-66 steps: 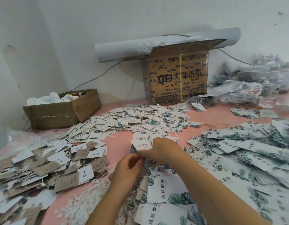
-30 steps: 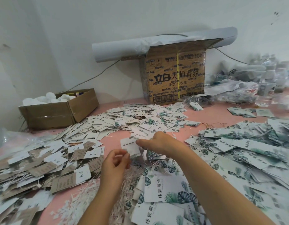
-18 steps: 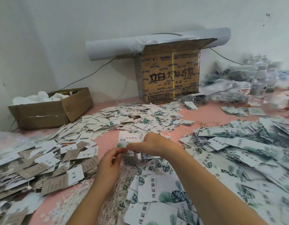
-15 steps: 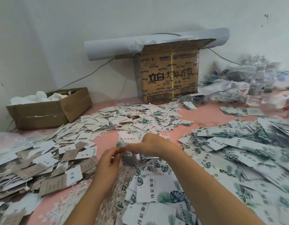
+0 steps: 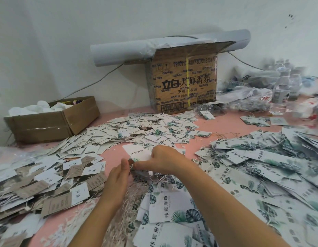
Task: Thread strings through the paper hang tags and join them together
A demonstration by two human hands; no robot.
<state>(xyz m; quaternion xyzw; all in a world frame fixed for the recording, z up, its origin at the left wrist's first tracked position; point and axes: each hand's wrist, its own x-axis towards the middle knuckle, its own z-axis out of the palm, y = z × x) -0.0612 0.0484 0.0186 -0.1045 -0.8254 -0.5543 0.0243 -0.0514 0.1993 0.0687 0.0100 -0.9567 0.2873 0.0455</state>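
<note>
My right hand [image 5: 163, 159] pinches the lower edge of a white hang tag [image 5: 137, 153] with green leaf print, held over the pink table. My left hand [image 5: 119, 172] meets it at the tag's lower corner, thumb and fingertips pinched there; any string between them is too fine to see. A heap of loose pale strings [image 5: 129, 198] lies under both wrists. Large leaf-print tags [image 5: 174, 209] are piled just below my hands.
Brown and white small tags [image 5: 47, 184] cover the left. Small white tags [image 5: 136, 129] spread across the middle, big leaf tags [image 5: 261, 166] at right. A low cardboard box [image 5: 53, 120] stands back left, a tall printed box [image 5: 184, 82] behind, water bottles [image 5: 281, 97] far right.
My hands lifted a tag from the pile, drew slightly apart, then came together again at the tag's lower corner. The camera view drifted a little.
</note>
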